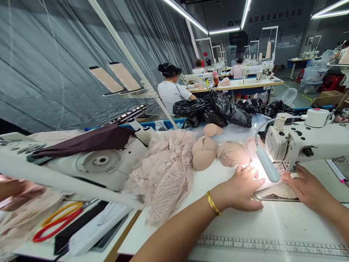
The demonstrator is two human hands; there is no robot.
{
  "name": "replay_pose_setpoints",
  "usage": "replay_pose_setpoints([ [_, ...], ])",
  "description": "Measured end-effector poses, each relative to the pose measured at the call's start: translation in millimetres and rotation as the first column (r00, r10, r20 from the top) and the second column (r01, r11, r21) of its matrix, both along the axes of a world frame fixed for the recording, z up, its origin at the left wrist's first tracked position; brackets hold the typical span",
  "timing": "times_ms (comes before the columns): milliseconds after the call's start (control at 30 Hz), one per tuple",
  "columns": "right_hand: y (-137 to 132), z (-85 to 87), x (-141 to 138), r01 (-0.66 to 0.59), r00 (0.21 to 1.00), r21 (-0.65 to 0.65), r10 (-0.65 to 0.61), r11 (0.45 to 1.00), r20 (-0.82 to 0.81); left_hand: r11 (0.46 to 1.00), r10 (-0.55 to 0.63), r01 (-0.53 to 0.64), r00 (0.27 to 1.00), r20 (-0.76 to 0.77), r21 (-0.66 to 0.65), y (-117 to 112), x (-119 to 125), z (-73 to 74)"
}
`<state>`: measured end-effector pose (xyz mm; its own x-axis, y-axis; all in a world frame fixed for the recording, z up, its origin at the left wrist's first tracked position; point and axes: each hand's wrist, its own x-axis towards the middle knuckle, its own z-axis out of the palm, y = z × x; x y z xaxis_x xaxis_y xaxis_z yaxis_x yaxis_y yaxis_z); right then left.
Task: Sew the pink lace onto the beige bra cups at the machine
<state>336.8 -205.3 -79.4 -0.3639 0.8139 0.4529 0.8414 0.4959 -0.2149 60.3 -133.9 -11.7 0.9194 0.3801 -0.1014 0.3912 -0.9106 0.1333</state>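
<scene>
A beige bra cup [276, 192] lies under the needle area of a white sewing machine [286, 140], partly hidden by the lamp head and my fingers. My left hand [242, 187], with a gold bangle at the wrist, grips its left side, fingers curled and thumb toward me. Close to the presser foot, my right hand [307, 185] holds the cup's right edge between thumb and fingers; a ring shows on it. A grey lamp [266, 165] on a bent metal neck shines on the work. Stacked beige cups [204, 153] sit beyond my left hand.
Pale pink lace fabric [166, 167] is heaped left of the cups. A ruler strip [272, 245] runs along the front edge. Left stand another machine under dark cloth [89, 140] and red-and-yellow-handled scissors [58, 222]. Black plastic bags [218, 109] lie behind; a co-worker [173, 87] sits farther back.
</scene>
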Motion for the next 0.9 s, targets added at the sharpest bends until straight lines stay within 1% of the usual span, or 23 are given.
replay_pose_setpoints([
  [67,-0.6,5.5,10.3,-0.019,0.999,-0.066,0.016,0.998,-0.039,0.994,-0.072,0.071,0.997,-0.008,-0.087,5.8,-4.7,6.8],
  [133,-2.5,12.2,18.9,-0.052,0.997,-0.19,0.042,0.98,-0.058,0.983,-0.121,0.125,0.992,0.036,-0.132,9.9,-6.0,7.1],
  [167,-3.8,15.7,22.2,-0.074,0.996,-0.255,0.058,0.964,-0.067,0.983,-0.126,0.134,0.99,0.068,-0.129,11.1,-5.3,4.9],
  [233,-6.5,22.1,26.3,-0.105,0.992,-0.363,0.074,0.926,-0.097,0.989,-0.113,0.123,0.986,0.12,-0.084,12.0,-2.4,-2.6],
  [300,-7.8,26.8,25.4,-0.101,0.986,-0.406,0.038,0.908,-0.161,0.993,-0.114,0.118,0.982,0.153,-0.015,12.3,1.4,-11.3],
  [367,-6.6,28.2,18.6,-0.097,0.969,-0.403,-0.006,0.91,-0.247,0.989,-0.145,0.14,0.974,0.176,0.042,12.9,4.6,-18.1],
  [433,-3.2,25.2,8.1,-0.116,0.962,-0.366,0.012,0.924,-0.273,0.984,-0.177,0.166,0.964,0.197,0.069,14.5,6.6,-22.3],
  [500,1.0,17.6,-1.5,-0.134,0.977,-0.298,0.076,0.945,-0.2,0.981,-0.189,0.175,0.958,0.214,0.082,17.0,7.5,-24.9],
  [567,4.3,7.5,-6.3,-0.117,0.992,-0.232,0.102,0.966,-0.076,0.981,-0.184,0.165,0.955,0.233,0.098,20.2,7.7,-27.3],
  [633,5.7,-1.9,-5.8,-0.072,0.997,-0.204,0.077,0.976,0.016,0.982,-0.18,0.157,0.949,0.258,0.109,23.9,7.7,-29.8],
  [700,5.5,-8.1,-3.1,-0.029,0.997,-0.185,0.042,0.982,0.066,0.983,-0.178,0.155,0.94,0.293,0.1,27.4,7.8,-31.9],
  [800,4.6,-9.9,-1.7,-0.007,0.995,-0.158,0.022,0.987,0.093,0.988,-0.155,0.143,0.927,0.341,0.06,30.9,8.2,-32.0],
  [900,4.1,-6.3,-4.7,0.002,0.995,-0.152,0.014,0.988,0.1,0.992,-0.128,0.127,0.932,0.339,0.027,31.9,8.6,-28.7],
])
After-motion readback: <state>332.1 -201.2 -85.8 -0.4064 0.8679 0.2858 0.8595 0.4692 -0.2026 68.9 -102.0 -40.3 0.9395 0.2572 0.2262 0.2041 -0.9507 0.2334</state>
